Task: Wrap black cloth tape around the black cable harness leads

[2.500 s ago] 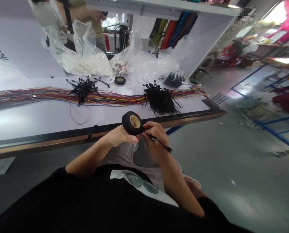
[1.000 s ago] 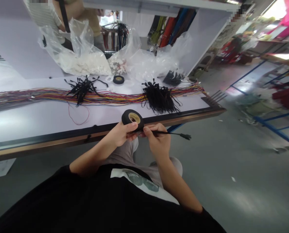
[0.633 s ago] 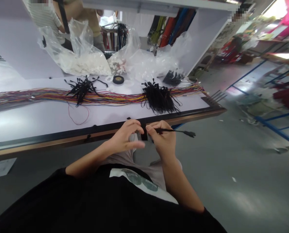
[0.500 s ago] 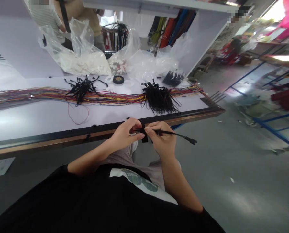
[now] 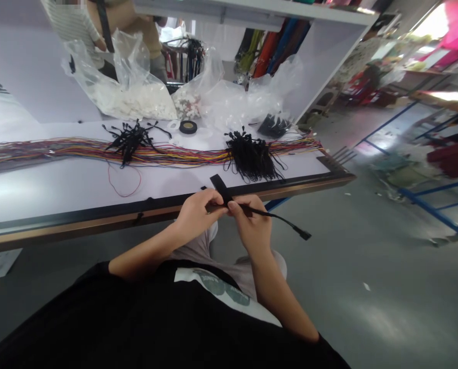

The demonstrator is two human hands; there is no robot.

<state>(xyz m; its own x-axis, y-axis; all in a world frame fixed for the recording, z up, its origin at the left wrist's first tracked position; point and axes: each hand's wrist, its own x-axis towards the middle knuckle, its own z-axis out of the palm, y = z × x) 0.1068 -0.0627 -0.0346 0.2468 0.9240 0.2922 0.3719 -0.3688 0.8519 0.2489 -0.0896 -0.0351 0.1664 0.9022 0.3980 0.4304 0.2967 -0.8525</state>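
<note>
A thin black cable [image 5: 280, 218] with a connector at its end trails to the right out of my right hand [image 5: 255, 223], which is closed around it. My left hand [image 5: 198, 215] pinches at a short strip of black tape [image 5: 219, 187] where it crosses the cable. One end of the strip sticks up and away from me between the two hands. The fingertips of both hands nearly meet just in front of the table edge [image 5: 175, 201]. The part of the cable inside my left fingers is hidden.
Long coloured wires [image 5: 190, 155] lie along the table, with a large bundle of black connector cables [image 5: 252, 156] and a smaller bundle [image 5: 131, 143]. Behind them are a roll of black tape [image 5: 187, 127] and plastic bags [image 5: 136, 102]. A person [image 5: 82, 31] is beyond the shelf.
The tape strip, which hung down between my hands, now points up and away. My right hand has shifted slightly left, and the cable's free end droops a little lower.
</note>
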